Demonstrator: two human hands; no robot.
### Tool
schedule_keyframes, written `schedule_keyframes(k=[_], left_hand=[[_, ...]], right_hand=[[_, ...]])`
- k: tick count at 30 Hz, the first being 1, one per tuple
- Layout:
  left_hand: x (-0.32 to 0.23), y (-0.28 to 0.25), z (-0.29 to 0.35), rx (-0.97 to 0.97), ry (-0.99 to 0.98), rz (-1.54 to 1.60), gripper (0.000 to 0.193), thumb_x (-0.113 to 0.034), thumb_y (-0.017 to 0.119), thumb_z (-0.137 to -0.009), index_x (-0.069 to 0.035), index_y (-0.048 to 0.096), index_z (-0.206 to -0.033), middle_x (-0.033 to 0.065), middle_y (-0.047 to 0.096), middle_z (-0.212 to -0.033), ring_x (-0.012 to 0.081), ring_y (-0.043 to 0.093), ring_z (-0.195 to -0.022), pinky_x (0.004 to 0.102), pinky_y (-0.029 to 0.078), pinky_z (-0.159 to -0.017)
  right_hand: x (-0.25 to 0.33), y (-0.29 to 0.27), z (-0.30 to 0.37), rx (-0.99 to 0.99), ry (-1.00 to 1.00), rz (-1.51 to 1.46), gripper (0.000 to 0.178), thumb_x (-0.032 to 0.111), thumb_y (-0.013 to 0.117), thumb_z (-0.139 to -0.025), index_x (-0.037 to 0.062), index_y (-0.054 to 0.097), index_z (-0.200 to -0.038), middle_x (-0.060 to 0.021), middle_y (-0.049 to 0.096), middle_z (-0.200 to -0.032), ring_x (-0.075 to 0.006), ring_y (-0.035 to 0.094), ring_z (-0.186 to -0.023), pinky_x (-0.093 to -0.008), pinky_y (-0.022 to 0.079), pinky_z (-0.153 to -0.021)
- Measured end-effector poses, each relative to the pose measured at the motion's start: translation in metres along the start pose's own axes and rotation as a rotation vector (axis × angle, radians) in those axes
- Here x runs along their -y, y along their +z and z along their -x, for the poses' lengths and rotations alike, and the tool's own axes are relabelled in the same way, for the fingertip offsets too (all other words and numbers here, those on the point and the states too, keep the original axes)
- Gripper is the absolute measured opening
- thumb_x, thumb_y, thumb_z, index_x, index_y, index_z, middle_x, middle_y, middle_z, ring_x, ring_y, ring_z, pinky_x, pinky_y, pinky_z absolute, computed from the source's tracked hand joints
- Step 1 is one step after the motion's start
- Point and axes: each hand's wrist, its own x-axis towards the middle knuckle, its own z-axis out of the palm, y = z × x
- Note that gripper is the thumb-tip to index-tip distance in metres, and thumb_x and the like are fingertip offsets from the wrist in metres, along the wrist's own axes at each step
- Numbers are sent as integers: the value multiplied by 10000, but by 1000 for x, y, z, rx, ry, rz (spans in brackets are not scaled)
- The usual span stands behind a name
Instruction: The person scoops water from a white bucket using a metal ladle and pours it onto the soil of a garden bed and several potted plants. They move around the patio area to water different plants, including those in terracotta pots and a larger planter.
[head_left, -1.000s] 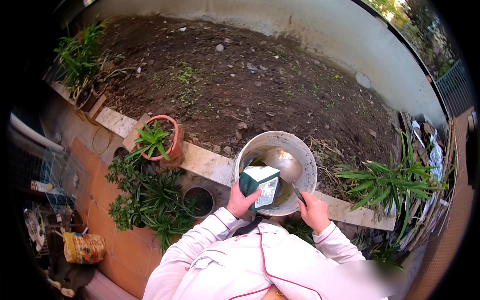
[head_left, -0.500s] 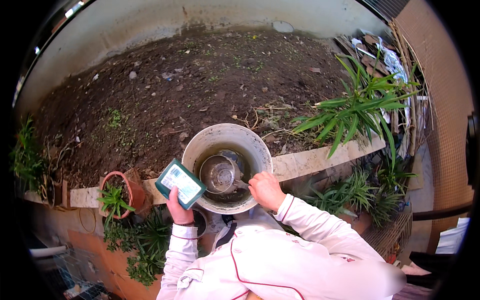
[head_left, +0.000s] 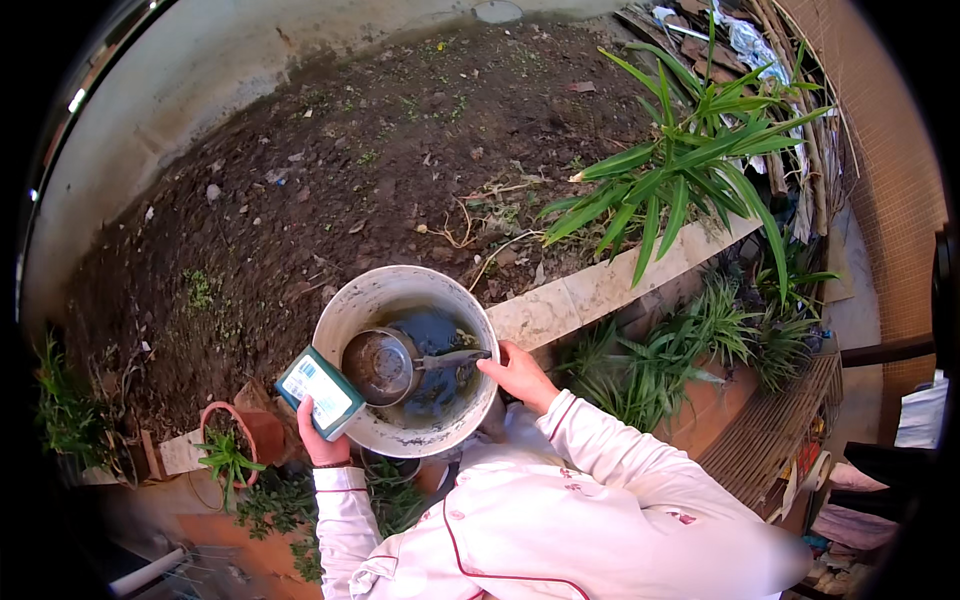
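Observation:
A dirty white bucket (head_left: pixel 335 330) with murky water (head_left: pixel 440 335) in it stands in front of me. Inside, a round metal pan (head_left: pixel 380 366) lies in the water, its dark handle (head_left: pixel 450 359) pointing right to the rim. My right hand (head_left: pixel 525 376) is closed at that rim, thumb over the edge beside the handle's end; whether it also touches the handle I cannot tell. My left hand (head_left: pixel 323 438) grips a flat green container (head_left: pixel 322 392) with a white label, held up against the bucket's left side.
Beyond a low tiled edge (head_left: pixel 545 310) spreads a bed of dark soil (head_left: pixel 330 190). A large leafy plant (head_left: pixel 690 165) leans over the edge at right. At left stands a terracotta pot (head_left: pixel 262 437); a slatted rack (head_left: pixel 780 420) is at lower right.
The view has shifted, and the bucket appears lower and further left. The pan's handle shows more fully. My right hand has opened from a tight pinch by the handle to a grip over the rim.

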Motion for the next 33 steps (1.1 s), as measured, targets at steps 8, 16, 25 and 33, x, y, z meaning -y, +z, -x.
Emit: schedule_keyframes(k=[8,16,25,33], left_hand=[[1,0,-5,-64,46,-91,430,-286,532,-872,-14,497,-1204,81,609,-1123,207,592,-990,349,451,-893],[15,10,-17,-69,232,-468,415,-170,560,-860,34,461,-1208,98,577,-1115,194,575,-955,315,446,-866],[14,12,-16,-74,269,-583,407,-154,559,-874,45,474,-1218,99,558,-1166,202,553,-993,314,431,-879],[10,0,-19,-13,91,-485,430,-316,578,-852,-26,530,-1166,55,587,-1072,178,566,-946,335,432,-843]], right_hand=[[13,-10,-2,119,-38,-32,655,297,670,-764,-46,416,-1260,-225,558,-1145,-314,556,-1050,-366,423,-920],[66,6,14,-97,-952,819,445,185,565,-786,-51,490,-1157,-163,495,-1159,-307,443,-1113,-395,354,-951],[30,73,-40,208,-525,1515,184,160,557,-778,46,667,-873,-105,647,-824,-265,643,-731,-414,466,-579],[43,75,-9,291,-377,827,253,232,621,-780,-15,657,-740,-158,661,-736,-289,660,-679,-385,519,-636]])
